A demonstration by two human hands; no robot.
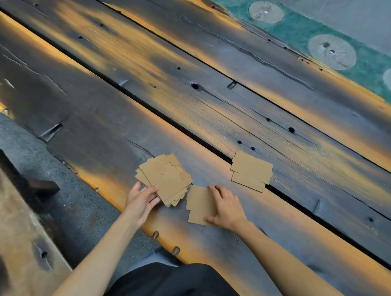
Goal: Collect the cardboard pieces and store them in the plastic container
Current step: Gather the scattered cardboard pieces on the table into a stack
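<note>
Because the left hand (142, 199) pinches a fanned stack of cardboard pieces (165, 180) by one corner only, thumb on top and fingers curled beneath, the likeliest slip is the stack splaying further and shedding cards onto the wooden table (143, 67) when more are added. The table's dark gap between planks (287, 199) is a second hazard, in my judgement: the far pair of cardboard pieces (250, 171), at about two o'clock from the hands, overhangs it, and a careless drag could push a card in.

The right hand (227, 209) lies spread and nearly flat, fingertips and thumb pressing on the near cardboard pieces (200, 205), which sit at three o'clock of the held stack, just beside it. It grips nothing yet; thin cards flat on wood may resist lifting.

The plastic container is not in view.
</note>
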